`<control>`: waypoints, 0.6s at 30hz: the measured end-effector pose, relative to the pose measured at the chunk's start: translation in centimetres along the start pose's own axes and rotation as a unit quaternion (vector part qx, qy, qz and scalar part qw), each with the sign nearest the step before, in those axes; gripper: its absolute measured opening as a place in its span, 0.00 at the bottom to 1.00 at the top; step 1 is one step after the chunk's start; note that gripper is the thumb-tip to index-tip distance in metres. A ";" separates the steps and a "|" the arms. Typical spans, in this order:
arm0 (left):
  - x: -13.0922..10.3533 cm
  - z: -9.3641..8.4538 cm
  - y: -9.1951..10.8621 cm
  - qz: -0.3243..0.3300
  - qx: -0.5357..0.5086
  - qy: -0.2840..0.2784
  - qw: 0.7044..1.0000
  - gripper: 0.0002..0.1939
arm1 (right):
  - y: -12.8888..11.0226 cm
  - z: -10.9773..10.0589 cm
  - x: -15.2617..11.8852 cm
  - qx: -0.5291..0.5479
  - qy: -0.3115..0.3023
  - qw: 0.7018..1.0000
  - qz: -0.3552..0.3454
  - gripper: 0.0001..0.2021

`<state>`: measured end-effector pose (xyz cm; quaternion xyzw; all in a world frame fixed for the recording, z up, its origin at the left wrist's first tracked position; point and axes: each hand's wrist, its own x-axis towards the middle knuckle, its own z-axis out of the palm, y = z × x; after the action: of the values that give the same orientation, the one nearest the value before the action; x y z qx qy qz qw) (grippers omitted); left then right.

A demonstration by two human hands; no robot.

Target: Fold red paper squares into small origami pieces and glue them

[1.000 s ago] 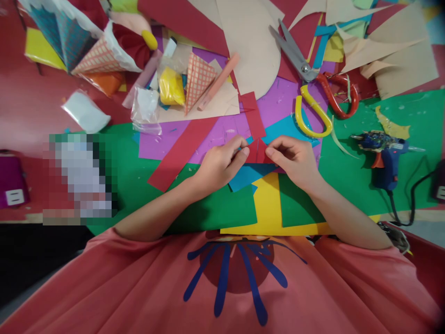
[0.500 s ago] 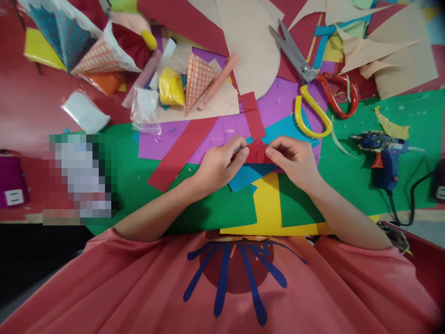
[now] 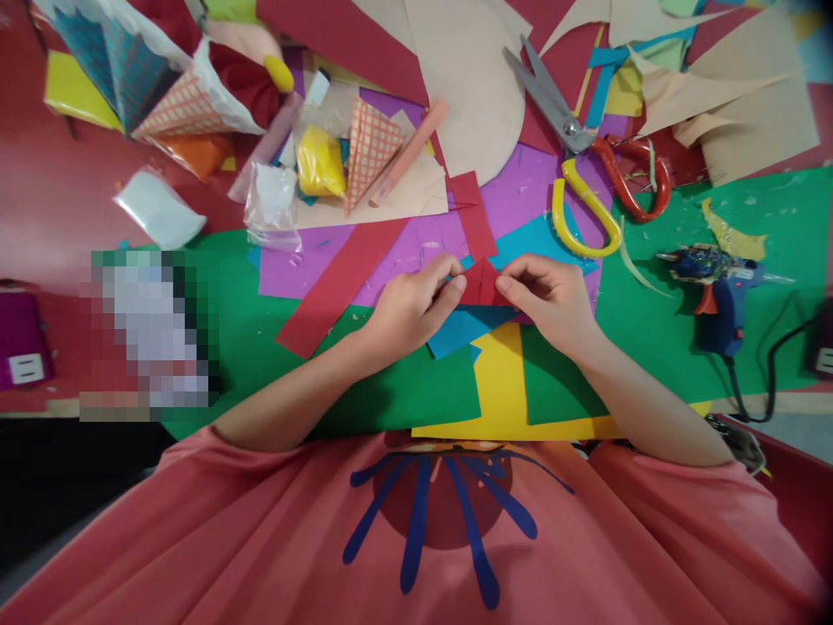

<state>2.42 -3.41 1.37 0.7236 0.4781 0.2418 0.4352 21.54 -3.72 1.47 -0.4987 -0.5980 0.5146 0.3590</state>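
Note:
Between my hands is a small red paper piece (image 3: 482,285) with a crease or slit down its middle. My left hand (image 3: 420,299) is closed, pinching its left edge between thumb and fingers. On the other side my right hand (image 3: 553,299) pinches the right edge. Just beyond it lies a short red paper strip (image 3: 473,217), its near end close to the piece. Blue paper (image 3: 465,332) shows beneath, over a yellow sheet (image 3: 501,373). A longer red strip (image 3: 342,286) lies slantwise left of my left hand.
Scissors (image 3: 573,143) with red and yellow handles lie open beyond my right hand. A blue glue gun (image 3: 722,295) with a cord rests at the right. Bagged yellow clay (image 3: 320,161), patterned paper cones (image 3: 205,95) and beige scraps (image 3: 748,95) crowd the far side. Green sheets (image 3: 390,391) cover the near table.

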 end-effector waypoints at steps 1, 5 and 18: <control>0.0 0.0 0.0 -0.002 -0.001 -0.001 1.000 0.07 | 0.0 0.0 0.0 0.000 0.000 1.000 0.001 0.13; 0.0 0.1 0.0 -0.010 -0.007 -0.003 1.000 0.07 | 0.2 0.0 0.0 0.001 -0.001 1.000 0.002 0.12; 0.0 -0.1 0.1 -0.013 -0.004 -0.008 1.000 0.07 | 0.1 0.0 0.0 0.003 -0.011 1.000 0.008 0.16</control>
<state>2.35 -3.37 1.52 0.7173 0.4829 0.2320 0.4455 21.57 -3.74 1.41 -0.4970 -0.5965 0.5245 0.3494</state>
